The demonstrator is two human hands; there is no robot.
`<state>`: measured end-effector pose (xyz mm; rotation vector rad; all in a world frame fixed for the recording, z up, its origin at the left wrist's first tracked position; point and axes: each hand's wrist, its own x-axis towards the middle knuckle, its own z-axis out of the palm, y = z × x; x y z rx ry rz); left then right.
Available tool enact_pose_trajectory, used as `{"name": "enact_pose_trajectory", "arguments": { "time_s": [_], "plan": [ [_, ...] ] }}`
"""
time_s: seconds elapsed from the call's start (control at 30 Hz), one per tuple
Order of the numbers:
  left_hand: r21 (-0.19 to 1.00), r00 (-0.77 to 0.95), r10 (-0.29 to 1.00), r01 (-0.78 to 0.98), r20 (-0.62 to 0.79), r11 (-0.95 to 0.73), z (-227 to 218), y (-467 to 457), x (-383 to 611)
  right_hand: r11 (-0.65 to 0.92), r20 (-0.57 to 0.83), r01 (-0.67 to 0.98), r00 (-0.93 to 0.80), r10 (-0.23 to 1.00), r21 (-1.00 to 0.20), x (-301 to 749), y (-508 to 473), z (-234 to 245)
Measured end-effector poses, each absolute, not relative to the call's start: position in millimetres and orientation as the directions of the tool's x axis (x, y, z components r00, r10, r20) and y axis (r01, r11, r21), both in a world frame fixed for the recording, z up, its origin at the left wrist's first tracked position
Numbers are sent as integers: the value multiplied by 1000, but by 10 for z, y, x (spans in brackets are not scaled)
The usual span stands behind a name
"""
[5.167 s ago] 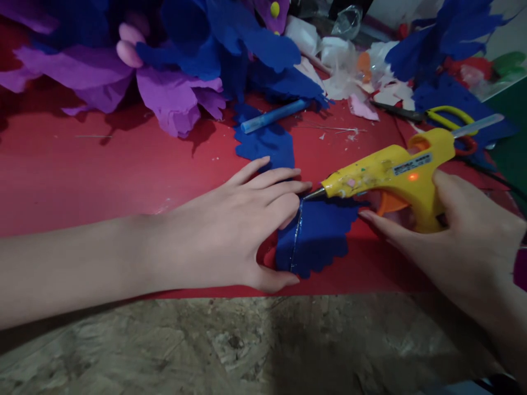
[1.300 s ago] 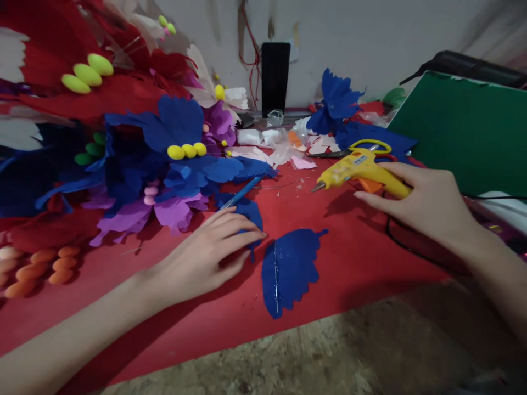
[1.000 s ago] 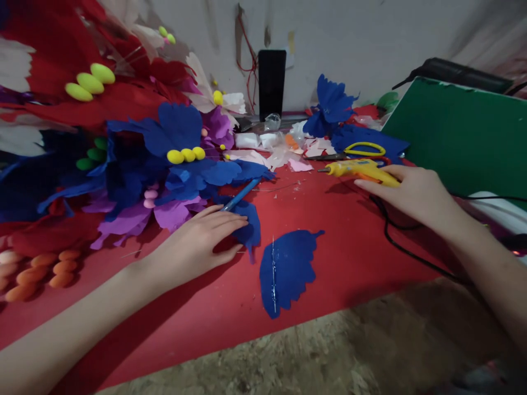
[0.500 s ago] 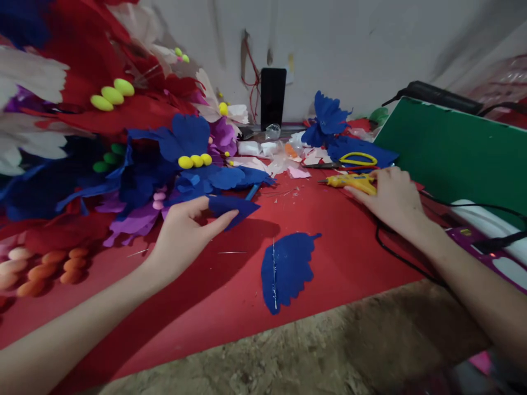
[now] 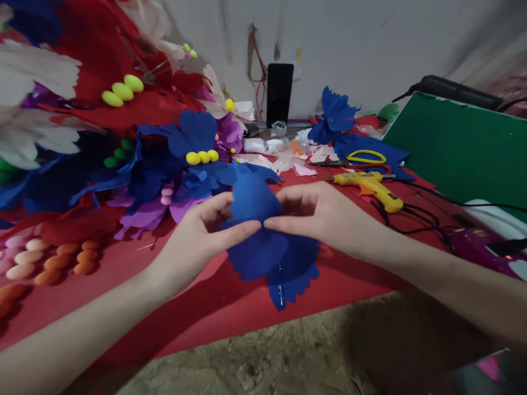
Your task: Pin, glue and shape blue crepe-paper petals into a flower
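Note:
A blue paper leaf (image 5: 255,230) hangs in the air between both hands. My left hand (image 5: 197,233) pinches its left edge, and my right hand (image 5: 325,216) pinches its right edge with thumb and forefinger. Beneath it, a second blue leaf (image 5: 294,277) with a shiny glue line lies on the red sheet (image 5: 197,307), partly hidden by the held one. The yellow glue gun (image 5: 370,186) rests on the sheet to the right, apart from my hands.
Paper flowers in blue (image 5: 189,153), purple and red (image 5: 123,99) pile up at the left. Yellow-handled scissors (image 5: 364,159) lie behind the glue gun. A green board (image 5: 461,148) stands at the right, a black phone (image 5: 279,93) leans on the wall. Bare chipboard (image 5: 267,362) forms the near edge.
My right hand let go of the glue gun and came left to the blue leaf. My left hand lifted that leaf over the glued one.

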<state>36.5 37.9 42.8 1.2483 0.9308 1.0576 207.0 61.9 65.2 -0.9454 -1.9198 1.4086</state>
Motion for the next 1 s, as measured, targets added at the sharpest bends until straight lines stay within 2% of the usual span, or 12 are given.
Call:
{"name": "enact_pose_trajectory", "arguments": {
  "time_s": [0.17,0.33,0.43,0.53,0.63,0.7,0.73,0.8,0.87,0.9,0.93,1.0],
  "plan": [
    [997,209,977,-48,-52,63,415,415,369,45,48,-17,-346,937,-999,2133,728,593],
    [978,39,995,-183,-92,98,337,519,329,-204,-207,45,-350,914,-978,2194,740,448],
    [988,58,998,-152,-28,36,291,540,319,-207,-231,104,-390,891,-973,2200,696,398],
    [976,51,983,124,174,-179,265,501,318,-196,-218,95,-442,870,-976,2210,665,375],
    [844,62,917,371,393,-387,272,437,300,-244,-221,0,-431,875,-970,2258,672,359],
    [788,106,880,406,464,-464,293,404,277,-298,-231,-81,-455,860,-951,2314,691,355],
    [726,171,834,422,524,-542,302,392,263,-330,-240,-110,-485,841,-937,2344,699,356],
    [493,395,656,442,643,-749,311,376,236,-392,-261,-134,-547,795,-910,2400,703,364],
    [191,634,411,387,655,-902,295,358,218,-404,-283,-106,-555,782,-909,2438,685,373],
    [88,703,327,355,632,-931,278,346,215,-399,-295,-83,-540,788,-913,2451,669,375],
    [36,736,289,339,612,-940,257,332,217,-398,-311,-57,-525,792,-916,2459,650,373],
    [11,733,292,363,615,-932,210,299,231,-386,-342,18,-503,794,-922,2469,614,355]
  ]
}}
